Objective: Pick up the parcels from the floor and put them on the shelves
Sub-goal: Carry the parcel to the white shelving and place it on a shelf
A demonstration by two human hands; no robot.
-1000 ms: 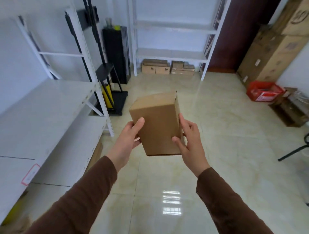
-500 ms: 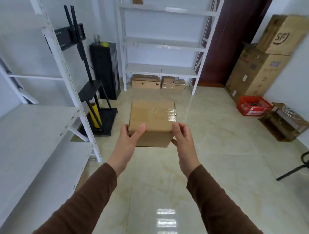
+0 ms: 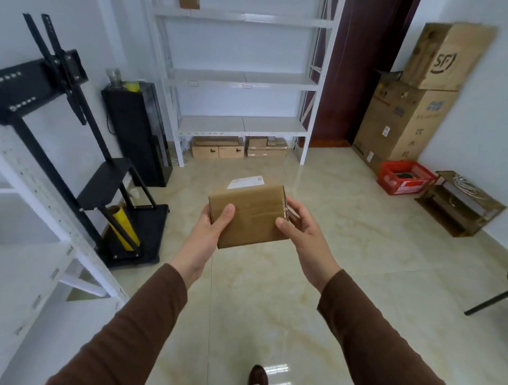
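Observation:
I hold a small brown cardboard parcel [image 3: 251, 217] in front of me at chest height, a white label on its far top face. My left hand [image 3: 209, 233] grips its left side with the thumb across the near face. My right hand [image 3: 301, 229] grips its right side. A white shelf rack [image 3: 242, 125] stands against the far wall, its lower boards bare, with a small box on its top level [image 3: 189, 3]. Another white shelf rack [image 3: 33, 263] runs along my left.
Several cardboard boxes [image 3: 239, 147] lie under the far rack. A black TV stand [image 3: 90, 176] with a yellow roll [image 3: 125, 229] and a black cabinet [image 3: 137, 132] stand left. Large cartons [image 3: 406, 110], a red crate [image 3: 405, 180] and a wooden crate [image 3: 459, 203] line the right wall.
The view has lifted and moved toward the far rack. The parcel has tipped from upright to lying flatter, its label now showing on top; both hands keep hold.

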